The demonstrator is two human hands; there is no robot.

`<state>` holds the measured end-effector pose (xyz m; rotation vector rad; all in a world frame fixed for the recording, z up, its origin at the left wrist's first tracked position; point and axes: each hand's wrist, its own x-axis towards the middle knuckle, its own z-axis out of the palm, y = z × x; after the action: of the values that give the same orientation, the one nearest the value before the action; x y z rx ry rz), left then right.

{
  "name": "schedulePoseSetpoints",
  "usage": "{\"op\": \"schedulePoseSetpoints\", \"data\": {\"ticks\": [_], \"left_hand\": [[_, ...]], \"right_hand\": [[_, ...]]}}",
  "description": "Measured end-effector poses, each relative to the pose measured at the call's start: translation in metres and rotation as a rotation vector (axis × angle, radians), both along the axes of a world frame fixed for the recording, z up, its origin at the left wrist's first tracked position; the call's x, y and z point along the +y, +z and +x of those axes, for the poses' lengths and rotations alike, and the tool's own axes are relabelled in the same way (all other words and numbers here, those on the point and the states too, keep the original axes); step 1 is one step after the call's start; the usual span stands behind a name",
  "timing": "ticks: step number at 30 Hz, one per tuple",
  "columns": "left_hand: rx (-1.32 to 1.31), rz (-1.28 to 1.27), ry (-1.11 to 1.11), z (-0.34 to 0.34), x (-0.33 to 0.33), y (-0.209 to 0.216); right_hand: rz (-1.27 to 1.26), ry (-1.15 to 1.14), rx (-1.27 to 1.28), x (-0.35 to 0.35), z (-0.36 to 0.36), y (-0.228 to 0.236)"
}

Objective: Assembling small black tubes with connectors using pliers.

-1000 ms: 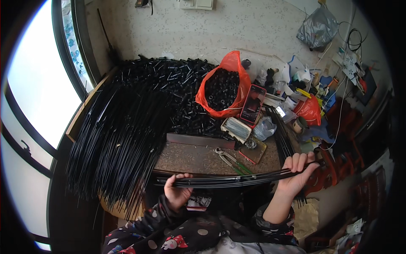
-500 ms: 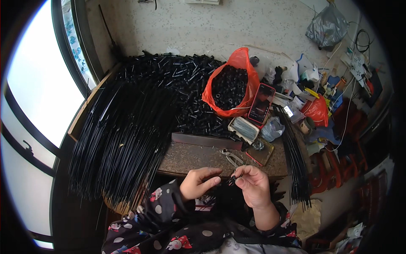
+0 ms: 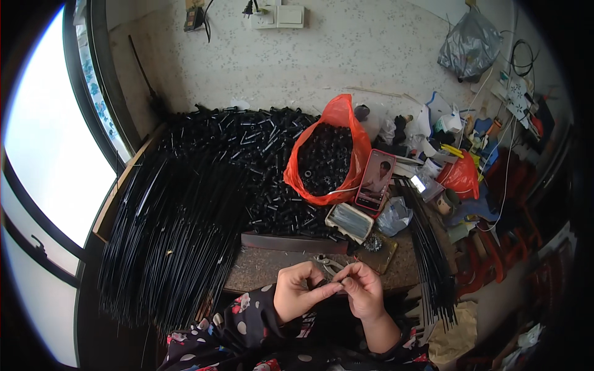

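My left hand (image 3: 302, 288) and my right hand (image 3: 364, 290) meet over the table's front edge. Their thumbs and fingertips are pinched close together. Some small dark thing shows between them, too hidden to name. Just beyond the fingers lie pliers (image 3: 329, 263), partly covered by my right hand. Past those, a shallow box of thin metal pins (image 3: 350, 221) sits near a small cluster of metallic bits (image 3: 373, 243). A large heap of short black tubular parts (image 3: 272, 179) covers the table's back, behind a dark strip (image 3: 294, 242).
Long thin black rods (image 3: 173, 247) hang over the table's left front, with a smaller bundle (image 3: 432, 260) at the right. A red plastic bag (image 3: 296, 175) holds small black round parts. A phone (image 3: 375, 180) leans beside it, near a clear plastic bag (image 3: 394, 216). Clutter fills the right side.
My left hand has moved right, its fingers closing in against my right hand's fingertips. The view has tilted up, showing more wall with a switch plate.
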<state>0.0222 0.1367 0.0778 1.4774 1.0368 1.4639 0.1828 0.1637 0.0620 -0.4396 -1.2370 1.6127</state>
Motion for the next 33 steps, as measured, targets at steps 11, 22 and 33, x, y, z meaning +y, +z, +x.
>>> {"op": "schedulePoseSetpoints", "data": {"ticks": [11,22,33], "left_hand": [[1.205,0.043,0.497,-0.051,0.273,-0.054],[-0.358,-0.067,-0.104,-0.044,0.181,-0.016],[-0.889,-0.077,-0.715,-0.037,-0.004,0.007]], "right_hand": [[-0.225,-0.282,0.082,0.037,0.009,-0.038],[-0.207,-0.284,0.083,0.026,0.022,-0.029],[0.061,0.26,0.028,-0.033,-0.027,0.024]]}}
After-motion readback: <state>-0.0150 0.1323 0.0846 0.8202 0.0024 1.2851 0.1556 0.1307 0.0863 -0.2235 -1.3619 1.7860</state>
